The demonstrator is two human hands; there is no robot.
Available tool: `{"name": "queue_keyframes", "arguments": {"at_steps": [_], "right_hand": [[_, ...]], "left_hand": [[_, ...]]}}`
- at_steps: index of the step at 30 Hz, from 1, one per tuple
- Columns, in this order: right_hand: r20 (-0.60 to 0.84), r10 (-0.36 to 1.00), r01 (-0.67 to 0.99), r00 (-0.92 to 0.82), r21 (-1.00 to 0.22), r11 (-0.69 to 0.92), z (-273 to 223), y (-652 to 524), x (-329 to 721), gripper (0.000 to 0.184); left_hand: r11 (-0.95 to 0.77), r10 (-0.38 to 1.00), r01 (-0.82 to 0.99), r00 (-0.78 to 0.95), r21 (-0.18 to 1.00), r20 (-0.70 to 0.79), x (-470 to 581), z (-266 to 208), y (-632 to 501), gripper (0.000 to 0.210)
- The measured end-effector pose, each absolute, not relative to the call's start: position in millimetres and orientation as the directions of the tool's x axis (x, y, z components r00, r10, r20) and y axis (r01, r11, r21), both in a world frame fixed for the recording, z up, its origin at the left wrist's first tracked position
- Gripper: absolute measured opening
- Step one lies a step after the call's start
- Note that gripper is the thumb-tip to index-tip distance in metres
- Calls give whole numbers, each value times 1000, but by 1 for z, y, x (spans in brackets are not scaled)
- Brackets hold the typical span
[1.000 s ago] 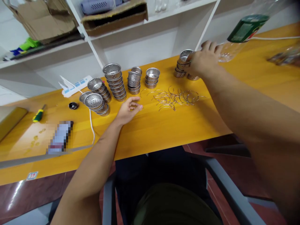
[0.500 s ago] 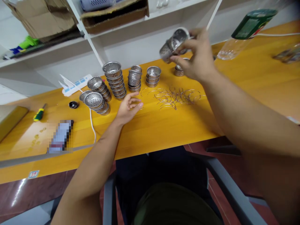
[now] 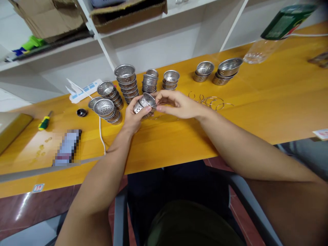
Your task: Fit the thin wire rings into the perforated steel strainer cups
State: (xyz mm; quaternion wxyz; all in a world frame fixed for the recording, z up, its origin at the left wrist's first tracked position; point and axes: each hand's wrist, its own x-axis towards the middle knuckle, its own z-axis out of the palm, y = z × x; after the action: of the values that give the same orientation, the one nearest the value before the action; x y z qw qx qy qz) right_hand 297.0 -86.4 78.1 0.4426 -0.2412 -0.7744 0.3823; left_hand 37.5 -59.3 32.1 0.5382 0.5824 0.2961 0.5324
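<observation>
Tilted in my left hand [image 3: 132, 119] is a short stack of perforated metal cups [image 3: 148, 100], with the thumb and fingers closed around it. My right hand [image 3: 178, 105] pinches at the right rim of these cups, and its fingertips partly cover the edge. Thin curved metal wires [image 3: 212, 101] lie on the table beyond my right wrist, some hidden by the hand. Just behind the hands stand a cup stack [image 3: 150, 82] and another stack [image 3: 171, 78]. A taller stack [image 3: 125, 75] rises behind my left hand.
More stacked cups [image 3: 104, 107] lean at the left beside a power strip [image 3: 85, 91] and a white cable. A phone [image 3: 67, 147] and a screwdriver [image 3: 44, 123] lie farther left. Two cup stacks [image 3: 204, 69] and a plastic bottle [image 3: 279, 25] are at the back right.
My right hand has brought the cups down and left from above the table. My left hand, open before, now grips them. The back-right stacks are now in plain view.
</observation>
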Motion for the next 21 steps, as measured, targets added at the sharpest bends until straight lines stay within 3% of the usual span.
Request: {"name": "queue_keyframes", "arguments": {"at_steps": [4,9,16,18,21], "right_hand": [[543,732,139,-412,-756,640,81,-81,318,63],[505,720,86,-476,-788,610,74,-77,312,71],[371,904,-106,-214,-928,356,78,-70,312,87],[322,933,20,-158,-944,329,76,-63,326,84],[230,948,481,-220,-820,311,68,-54,350,63]], "left_hand": [[-203,929,-215,266,955,258,45,35,-63,86],[-225,939,-166,227,960,259,42,37,-61,80],[-182,925,-263,281,947,256,37,34,-59,77],[-171,922,-291,290,941,257,37,31,-55,78],[-245,910,-299,259,922,325,36,26,-47,85]]}}
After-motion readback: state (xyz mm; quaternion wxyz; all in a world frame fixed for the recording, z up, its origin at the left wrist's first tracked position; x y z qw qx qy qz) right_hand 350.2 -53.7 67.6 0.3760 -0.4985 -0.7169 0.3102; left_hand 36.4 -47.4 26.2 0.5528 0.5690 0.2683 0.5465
